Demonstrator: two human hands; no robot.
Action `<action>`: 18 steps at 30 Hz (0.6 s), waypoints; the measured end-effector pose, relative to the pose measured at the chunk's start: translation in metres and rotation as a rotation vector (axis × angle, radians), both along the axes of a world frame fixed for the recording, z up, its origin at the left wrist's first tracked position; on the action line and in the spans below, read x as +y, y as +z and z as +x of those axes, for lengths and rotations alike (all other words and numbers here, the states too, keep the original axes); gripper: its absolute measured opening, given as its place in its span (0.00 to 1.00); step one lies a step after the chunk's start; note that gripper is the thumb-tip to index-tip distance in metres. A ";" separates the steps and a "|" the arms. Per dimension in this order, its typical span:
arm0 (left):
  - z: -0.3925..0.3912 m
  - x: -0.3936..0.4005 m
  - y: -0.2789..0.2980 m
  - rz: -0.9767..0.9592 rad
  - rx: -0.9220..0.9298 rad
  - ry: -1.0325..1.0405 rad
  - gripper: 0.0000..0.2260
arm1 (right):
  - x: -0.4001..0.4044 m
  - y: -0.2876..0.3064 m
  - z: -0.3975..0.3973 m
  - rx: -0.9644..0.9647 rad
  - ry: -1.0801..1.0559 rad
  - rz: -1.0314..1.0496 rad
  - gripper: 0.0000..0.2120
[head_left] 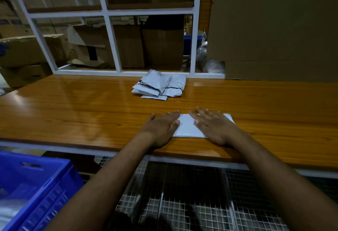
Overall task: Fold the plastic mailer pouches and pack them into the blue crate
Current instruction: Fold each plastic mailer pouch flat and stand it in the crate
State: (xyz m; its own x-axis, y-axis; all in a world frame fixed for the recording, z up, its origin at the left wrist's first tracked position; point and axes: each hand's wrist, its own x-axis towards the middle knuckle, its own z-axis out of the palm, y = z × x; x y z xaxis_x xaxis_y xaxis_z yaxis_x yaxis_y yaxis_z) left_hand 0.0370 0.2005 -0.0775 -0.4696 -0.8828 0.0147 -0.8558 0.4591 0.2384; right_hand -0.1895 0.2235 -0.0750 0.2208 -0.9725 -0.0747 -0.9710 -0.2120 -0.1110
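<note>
A folded white mailer pouch [186, 126] lies flat near the front edge of the wooden table [73, 113]. My left hand [161, 128] rests palm down at its left edge, thumb on the pouch. My right hand [214, 126] lies flat on the pouch's right half, fingers spread. Neither hand grips anything. A loose pile of grey-white mailer pouches [159, 85] sits further back on the table, against the white frame. The blue crate [36, 190] stands below the table at the lower left, with pale plastic showing inside it.
A white metal frame [111, 35] rises along the table's back edge, cardboard boxes [33, 49] stacked behind it. A large cardboard sheet [274, 29] fills the right back. Wire mesh [192, 203] lies under the table's front edge.
</note>
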 end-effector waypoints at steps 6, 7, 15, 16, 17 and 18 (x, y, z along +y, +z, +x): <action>-0.002 0.002 0.001 -0.011 -0.023 0.007 0.25 | 0.005 0.004 0.004 0.052 -0.055 -0.171 0.26; -0.002 0.002 0.002 -0.016 -0.029 0.007 0.25 | 0.005 0.004 0.003 0.026 -0.015 -0.223 0.25; -0.002 0.001 0.005 0.020 -0.069 0.050 0.26 | 0.011 -0.011 0.000 -0.084 -0.001 -0.087 0.26; -0.004 0.000 0.008 0.018 -0.087 0.068 0.26 | 0.011 -0.010 0.001 -0.069 -0.011 -0.079 0.26; -0.009 0.001 0.011 -0.017 -0.106 0.092 0.26 | 0.011 -0.008 0.002 -0.060 -0.016 -0.073 0.26; -0.016 0.002 0.013 -0.085 -0.117 0.110 0.25 | 0.010 -0.008 0.003 -0.047 -0.023 -0.063 0.26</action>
